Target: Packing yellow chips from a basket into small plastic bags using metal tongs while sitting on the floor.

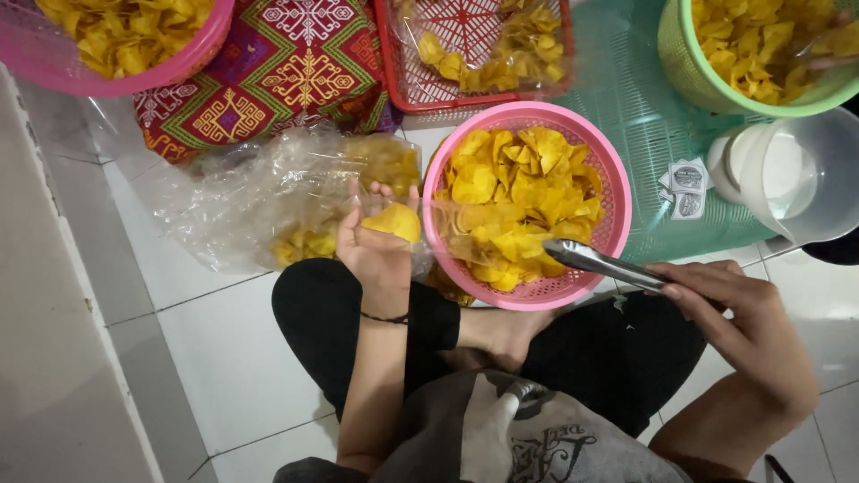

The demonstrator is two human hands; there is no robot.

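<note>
My left hand (376, 243) is palm up beside a round pink basket (614, 192) full of yellow chips (519, 192). It cups a yellow chip (395, 220) at the mouth of a clear plastic bag (250, 201) that lies on the floor with more chips inside. My right hand (729, 309) grips metal tongs (595, 261), whose tips reach over the near rim of the pink basket, just above the chips. I sit cross-legged in black trousers right behind the basket.
A larger pink basket (179, 63) of chips stands at the far left, a red basket (394, 80) at the back middle, a green basket (684, 72) at the far right. A patterned cloth (286, 72), a teal mesh mat (644, 125), small sachets (684, 188) and a clear jug (805, 179) lie around.
</note>
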